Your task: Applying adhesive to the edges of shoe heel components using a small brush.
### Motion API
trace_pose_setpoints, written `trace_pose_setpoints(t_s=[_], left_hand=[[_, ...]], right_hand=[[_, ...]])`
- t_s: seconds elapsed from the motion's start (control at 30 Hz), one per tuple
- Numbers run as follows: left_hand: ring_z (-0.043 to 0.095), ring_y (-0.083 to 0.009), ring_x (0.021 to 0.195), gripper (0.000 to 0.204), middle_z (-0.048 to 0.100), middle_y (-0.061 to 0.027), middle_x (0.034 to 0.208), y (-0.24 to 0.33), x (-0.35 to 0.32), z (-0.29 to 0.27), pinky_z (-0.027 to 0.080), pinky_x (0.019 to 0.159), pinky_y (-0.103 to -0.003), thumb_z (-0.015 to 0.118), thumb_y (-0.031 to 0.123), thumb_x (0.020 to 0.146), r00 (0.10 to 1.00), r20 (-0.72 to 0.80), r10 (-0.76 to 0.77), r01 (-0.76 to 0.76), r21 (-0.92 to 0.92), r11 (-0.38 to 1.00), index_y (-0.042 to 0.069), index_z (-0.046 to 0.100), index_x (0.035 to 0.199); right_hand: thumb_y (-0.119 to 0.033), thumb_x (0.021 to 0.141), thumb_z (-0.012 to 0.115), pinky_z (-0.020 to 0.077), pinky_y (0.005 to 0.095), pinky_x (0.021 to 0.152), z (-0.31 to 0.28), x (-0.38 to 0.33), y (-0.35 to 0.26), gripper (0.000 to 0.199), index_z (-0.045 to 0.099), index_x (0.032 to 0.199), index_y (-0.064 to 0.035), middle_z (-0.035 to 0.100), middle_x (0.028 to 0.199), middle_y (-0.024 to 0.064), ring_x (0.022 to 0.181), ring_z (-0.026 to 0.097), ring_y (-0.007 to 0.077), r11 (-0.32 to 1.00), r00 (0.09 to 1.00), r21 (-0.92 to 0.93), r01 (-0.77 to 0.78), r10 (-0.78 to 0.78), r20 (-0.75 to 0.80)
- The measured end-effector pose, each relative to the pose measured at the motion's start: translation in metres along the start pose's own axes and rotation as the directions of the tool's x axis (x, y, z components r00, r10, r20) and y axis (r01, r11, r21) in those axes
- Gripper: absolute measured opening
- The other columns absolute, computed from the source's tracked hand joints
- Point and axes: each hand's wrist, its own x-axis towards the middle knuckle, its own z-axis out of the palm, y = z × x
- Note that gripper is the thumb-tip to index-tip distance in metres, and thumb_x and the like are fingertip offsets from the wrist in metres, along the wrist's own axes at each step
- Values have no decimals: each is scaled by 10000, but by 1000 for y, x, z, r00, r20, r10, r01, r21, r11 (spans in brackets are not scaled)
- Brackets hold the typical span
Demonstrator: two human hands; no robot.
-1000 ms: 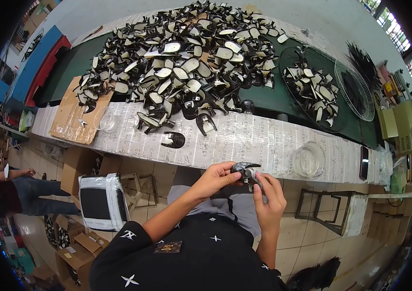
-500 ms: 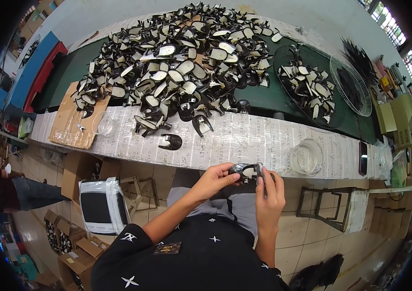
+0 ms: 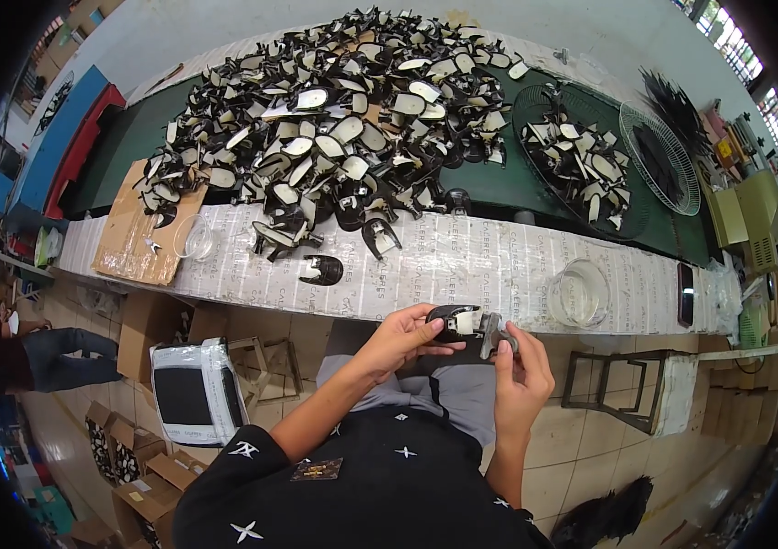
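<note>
My left hand [image 3: 398,340] is closed round a glossy black part [image 3: 448,322] with a cream-white inner face, shaped like a shoe heel. It is held just in front of the table's near edge. Between the fingers and thumb of my right hand [image 3: 523,373] is a small grey piece [image 3: 496,337], metal-looking, close to the right end of the black part. Whether the two pieces touch I cannot tell. On the table ahead, similar black-and-cream parts lie in a large pile [image 3: 334,137]. One loose part [image 3: 322,269] lies on the pale wrapped edge strip.
A clear round bowl [image 3: 579,295] stands right of my hands, with a phone [image 3: 685,296] beyond it. Black mesh baskets hold more parts [image 3: 581,165] at the right. A cardboard sheet [image 3: 128,238] lies on the left. A stool [image 3: 192,393] and open cartons [image 3: 155,489] stand below.
My right hand has drawn a little to the right, and the grey piece has turned and shows more fully. The black part in my left hand has tilted, showing more of its cream face.
</note>
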Motion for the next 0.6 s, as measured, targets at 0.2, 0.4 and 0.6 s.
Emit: trace_pose_setpoints(t_s=[0.2,0.4,0.6], left_hand=[[663,-294,1033,362,633,-192,1158,3,-2,2,556,891,-310,545,189,981,1000,-15,16,-16,7,1000,-50,479,1245],[676,-237,993,302,658,-150,1107,4,-2,3,555,854,-281,556,157,977,1000,-16,10,-9,53,999,-34,508,1205],[684,-151,903,291,679,-119,1045,4,-3,6,536,775,-228,590,175,963,998,-44,40,-34,133,991,-9,530,1180]], right_hand=[[-6,875,642,559,265,675,3,2,-6,242,667,1114,19,640,1048,137,847,647,163,999,999,11,-36,35,30],[2,858,648,558,290,663,7,8,-8,244,670,1102,4,629,1030,143,834,652,211,985,977,-60,160,-149,155],[4,860,644,542,299,647,13,9,-3,250,662,1109,-3,619,1034,143,801,644,220,966,953,-81,246,-226,204]])
